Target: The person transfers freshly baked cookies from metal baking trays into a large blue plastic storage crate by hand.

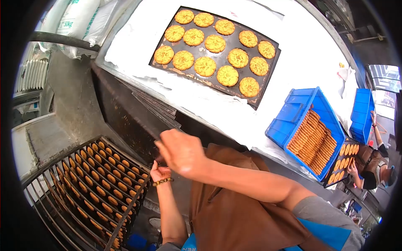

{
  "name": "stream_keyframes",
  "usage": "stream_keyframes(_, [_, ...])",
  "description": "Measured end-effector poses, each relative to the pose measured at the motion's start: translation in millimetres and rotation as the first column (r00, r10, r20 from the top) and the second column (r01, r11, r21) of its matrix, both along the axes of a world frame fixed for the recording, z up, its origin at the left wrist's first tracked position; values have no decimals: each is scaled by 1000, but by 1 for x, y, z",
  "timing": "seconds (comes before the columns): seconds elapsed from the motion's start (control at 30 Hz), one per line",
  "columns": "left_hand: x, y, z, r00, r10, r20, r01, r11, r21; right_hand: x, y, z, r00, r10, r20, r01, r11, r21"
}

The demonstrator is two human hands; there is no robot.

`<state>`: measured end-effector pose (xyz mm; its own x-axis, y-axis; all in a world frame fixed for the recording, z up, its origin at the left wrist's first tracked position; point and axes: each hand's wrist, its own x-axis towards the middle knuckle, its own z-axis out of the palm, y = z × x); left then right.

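Right hand (182, 152) over left hand (161, 171), below the table (293, 54) edge, beside the rack (96, 180); both grips hidden, cannot tell.

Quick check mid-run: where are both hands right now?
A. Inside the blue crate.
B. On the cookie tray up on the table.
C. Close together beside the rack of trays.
C: the left hand and right hand are close together next to the rack, apart from the blue crate and the cookie tray on the table.
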<state>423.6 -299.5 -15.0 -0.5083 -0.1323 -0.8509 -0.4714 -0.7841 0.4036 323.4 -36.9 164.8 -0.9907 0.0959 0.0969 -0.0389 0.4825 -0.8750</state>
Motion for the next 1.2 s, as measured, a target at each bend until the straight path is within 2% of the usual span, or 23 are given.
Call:
stream_keyframes(0.07, [-15,20,7,998,50,36,-49,998,-32,-4,-41,-19,997,59,52,-60,998,15])
stream_keyframes(0.13, [-24,-8,-7,997,-58,59,68,981,-182,-7,-74,-40,997,62,53,-63,998,13])
stream_keyframes(0.23, [-41,-49,-32,973,-207,104,231,897,-378,-11,-107,-76,979,169,113,-179,980,86])
stream_keyframes(0.3, [-52,-62,-48,943,-299,144,330,802,-497,-8,-121,-100,977,161,139,-179,975,128])
stream_keyframes(0.33, [-86,-44,-2,928,-353,116,348,713,-609,-7,-127,-112,976,155,155,-180,971,158])
stream_keyframes(0.4, [-141,-29,41,858,-506,90,426,604,-674,-9,-138,-129,973,150,175,-182,965,186])
stream_keyframes(0.43, [-163,-15,53,821,-566,77,442,545,-712,-11,-142,-137,973,138,187,-177,961,212])
stream_keyframes(0.47, [-178,-14,48,820,-567,75,443,546,-711,-12,-144,-146,973,136,187,-176,961,214])
stream_keyframes(0.53, [-201,-13,35,676,-691,257,608,326,-724,-17,-146,-157,971,113,210,-166,951,259])
stream_keyframes(0.6, [-206,-9,22,690,-672,270,622,360,-695,-21,-147,-163,964,103,245,-169,949,267])
stream_keyframes(0.67, [-204,-9,4,734,-649,200,565,420,-710,-24,-143,-164,955,87,284,-167,947,273])
stream_keyframes(0.7, [-203,-8,-2,755,-622,205,551,434,-712,-27,-138,-151,935,113,336,-207,943,259])
stream_keyframes(0.77, [-187,-24,-47,766,-622,161,530,470,-706,-36,-121,-126,912,131,388,-236,942,237])
stream_keyframes(0.8, [-185,-28,-62,785,-611,106,495,515,-700,-49,-100,-117,954,86,286,-152,964,216])
stream_keyframes(0.83, [-182,-14,-52,778,-592,209,543,468,-697,-58,-75,-115,982,34,186,-69,980,185])
stream_keyframes(0.87, [-176,-8,-53,765,-599,237,576,472,-668,-69,-42,-122,995,-63,76,49,984,170])
stream_keyframes(0.9, [-171,-2,-56,754,-622,213,577,470,-668,-77,-10,-134,971,-232,56,219,960,173])
stream_keyframes(0.97, [-160,9,-63,735,-651,190,582,462,-669,-97,90,-185,958,-212,-195,271,894,357])
stream_keyframes(1.0, [-156,16,-68,737,-654,173,585,487,-649,-103,130,-186,952,-305,38,258,860,440])
stream_keyframes(1.07, [-147,32,-72,732,-663,158,591,503,-631,-103,188,-212,896,-436,87,285,713,641])
stream_keyframes(1.1, [-143,41,-73,723,-670,167,611,508,-607,-104,202,-224,892,-444,85,294,712,638])
stream_keyframes(1.17, [-135,46,-87,709,-686,164,642,532,-553,-100,218,-239,785,-522,334,213,734,645])
stream_keyframes(1.2, [-134,49,-86,703,-691,167,646,522,-557,-99,218,-237,781,-527,336,221,736,640])
